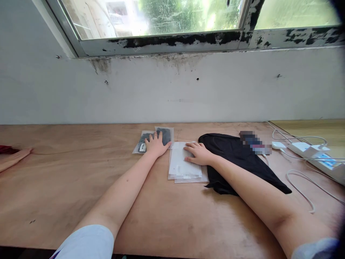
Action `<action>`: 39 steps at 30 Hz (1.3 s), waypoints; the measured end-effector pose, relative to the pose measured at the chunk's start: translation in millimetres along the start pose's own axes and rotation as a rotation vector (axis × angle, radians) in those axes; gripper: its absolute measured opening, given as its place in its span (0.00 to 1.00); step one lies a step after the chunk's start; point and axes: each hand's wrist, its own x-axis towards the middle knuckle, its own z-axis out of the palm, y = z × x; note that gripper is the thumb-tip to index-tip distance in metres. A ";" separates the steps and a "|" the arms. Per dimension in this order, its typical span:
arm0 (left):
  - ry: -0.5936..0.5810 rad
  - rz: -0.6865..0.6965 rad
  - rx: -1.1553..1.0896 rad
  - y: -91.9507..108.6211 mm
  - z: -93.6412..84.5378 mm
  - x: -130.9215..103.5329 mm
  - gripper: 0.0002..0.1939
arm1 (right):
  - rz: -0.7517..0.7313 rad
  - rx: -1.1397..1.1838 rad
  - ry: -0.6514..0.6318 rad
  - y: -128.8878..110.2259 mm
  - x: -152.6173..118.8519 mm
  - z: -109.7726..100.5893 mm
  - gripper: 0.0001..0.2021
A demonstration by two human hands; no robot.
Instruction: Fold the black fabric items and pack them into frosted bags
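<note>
One wooden tabletop (172, 223) spans the view beneath a pale wall (140, 97) and a window (172, 21) with a flaking frame. At right, a black cloth (237, 154) lies partly hidden by the right forearm (242, 180); beyond it sit a white power strip (336, 171) and white cables (296, 187). At centre, a stack of white packets (182, 171) meets the cloth's left edge. The right hand (201, 154) rests palm down on this stack, fingers extended slightly apart, thumb well separated. Two dark packets (167, 133) overlap just beyond and left of the stack; the left hand (155, 145) covers them partly, fingers and thumb spread wide. A pixelated object (252, 142) adjoins the cloth's far edge. Smallest is a white label (142, 147) on the left-hand dark packet.
</note>
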 end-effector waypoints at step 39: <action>0.090 -0.152 -0.164 -10.3 1.5 -3.9 0.47 | -0.033 0.042 0.008 4.1 1.7 -5.6 0.33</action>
